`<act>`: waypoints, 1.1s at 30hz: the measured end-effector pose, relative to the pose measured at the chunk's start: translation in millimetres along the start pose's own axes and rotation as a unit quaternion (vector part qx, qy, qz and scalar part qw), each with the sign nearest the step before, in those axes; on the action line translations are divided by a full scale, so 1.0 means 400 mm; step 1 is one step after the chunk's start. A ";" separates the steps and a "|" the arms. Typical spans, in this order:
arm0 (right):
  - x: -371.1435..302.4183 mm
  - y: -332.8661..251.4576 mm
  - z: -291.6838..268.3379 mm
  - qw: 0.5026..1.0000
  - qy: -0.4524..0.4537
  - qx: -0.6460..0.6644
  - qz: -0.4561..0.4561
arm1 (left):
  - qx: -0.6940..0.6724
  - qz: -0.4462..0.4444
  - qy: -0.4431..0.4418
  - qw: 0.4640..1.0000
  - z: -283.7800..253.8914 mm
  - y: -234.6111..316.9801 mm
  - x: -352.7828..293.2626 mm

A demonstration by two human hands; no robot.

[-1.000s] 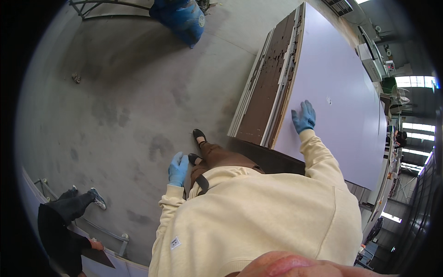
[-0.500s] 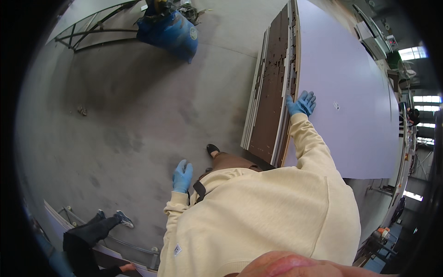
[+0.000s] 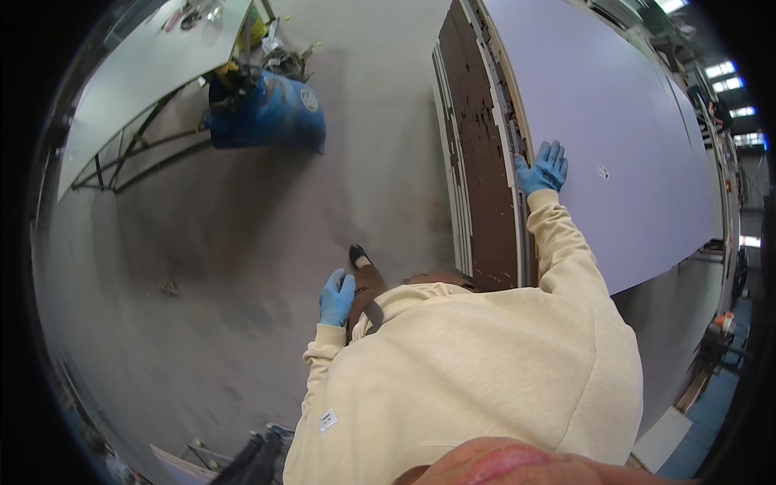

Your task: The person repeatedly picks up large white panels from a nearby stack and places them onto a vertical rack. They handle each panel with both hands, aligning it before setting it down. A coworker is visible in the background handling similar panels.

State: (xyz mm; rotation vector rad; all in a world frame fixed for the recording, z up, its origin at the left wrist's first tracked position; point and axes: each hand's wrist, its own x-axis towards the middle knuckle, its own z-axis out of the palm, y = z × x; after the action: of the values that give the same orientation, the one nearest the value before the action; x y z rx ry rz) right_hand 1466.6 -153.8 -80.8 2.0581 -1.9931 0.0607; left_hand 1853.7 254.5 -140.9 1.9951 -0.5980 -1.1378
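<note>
My right hand [image 3: 543,168], in a blue glove, lies flat with fingers spread on the near-left edge of a large pale lilac panel [image 3: 638,153]. That panel tops a stack whose side shows brown boards [image 3: 478,153] and thin white-edged sheets. Its thumb rests by the stack's left edge. My left hand [image 3: 336,299], gloved in blue too, hangs at my left side above the grey floor. Its fingers point forward, loosely extended, and nothing shows in them. A small torn-looking mark [image 3: 603,172] sits on the panel to the right of my right hand.
A blue barrel [image 3: 275,109] stands at the upper left, beside a pale table [image 3: 145,81] on a metal frame. Small debris [image 3: 169,287] lies on the floor at left. Another person's dark-trousered leg [image 3: 257,457] shows at the lower edge, near a metal rack.
My view has turned, bringing the pale table and more of the barrel into sight. The other person has slipped mostly out below. My right hand stays on the panel edge; my left still hangs.
</note>
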 end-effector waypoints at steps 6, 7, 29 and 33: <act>0.214 -0.116 0.005 0.996 -0.025 0.028 0.079 | 0.111 0.011 -0.046 0.993 -0.130 0.163 0.319; 0.245 -0.131 0.007 0.995 -0.033 0.023 0.091 | 0.125 0.051 -0.051 0.990 -0.135 0.205 0.365; 0.759 -0.263 0.147 0.983 0.022 0.007 0.181 | 0.327 0.643 -0.118 0.682 0.578 1.370 1.286; 0.762 -0.258 0.155 0.985 0.044 -0.002 0.165 | 0.339 0.761 -0.110 0.541 0.797 1.530 1.381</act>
State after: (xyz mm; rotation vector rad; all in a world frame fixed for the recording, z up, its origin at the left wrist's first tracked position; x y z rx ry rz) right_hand 1573.6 -463.5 -90.5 1.6717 -2.2533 0.2089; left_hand 1832.0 -623.9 -45.4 0.8769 -2.4810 0.1034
